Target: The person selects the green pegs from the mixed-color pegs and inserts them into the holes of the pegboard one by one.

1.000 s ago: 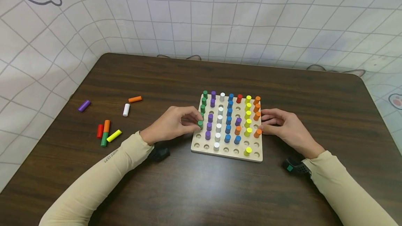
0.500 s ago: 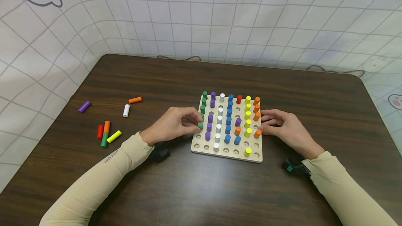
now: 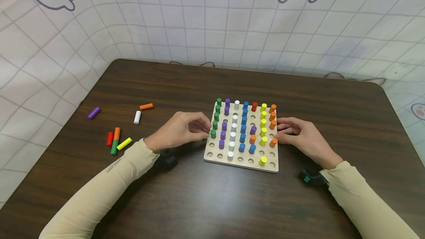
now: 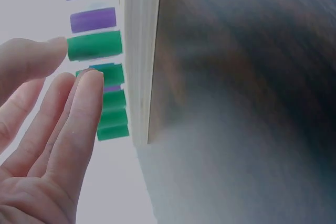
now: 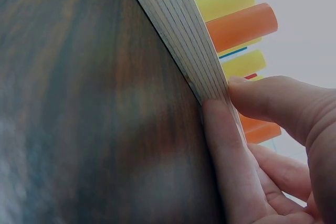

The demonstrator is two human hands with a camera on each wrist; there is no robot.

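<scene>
A pale wooden pegboard (image 3: 216,150) lies on the table, its coloured pegs standing in columns. At its left edge my left hand (image 3: 180,130) has thumb and fingers parted beside the nearest green peg (image 3: 213,134), which stands in its hole. The left wrist view shows the thumb tip close to the end of that peg and a gap between thumb and fingers; whether the thumb touches it I cannot tell. My right hand (image 3: 303,135) holds the board's right edge: thumb (image 5: 252,95) on the top rim, a finger (image 5: 223,135) against the side, near the orange pegs (image 3: 273,124).
Loose pegs lie on the table at the left: purple (image 3: 94,113), white (image 3: 137,117), orange (image 3: 147,106), red (image 3: 110,138) and yellow (image 3: 124,144). An orange-and-green pair (image 3: 115,141) lies end to end. A patterned cloth (image 3: 219,17) hangs behind the table.
My left hand has let go of the nearest green peg and drawn slightly left, its fingers parting. The right hand stays on the board's edge. The head view has shifted a little.
</scene>
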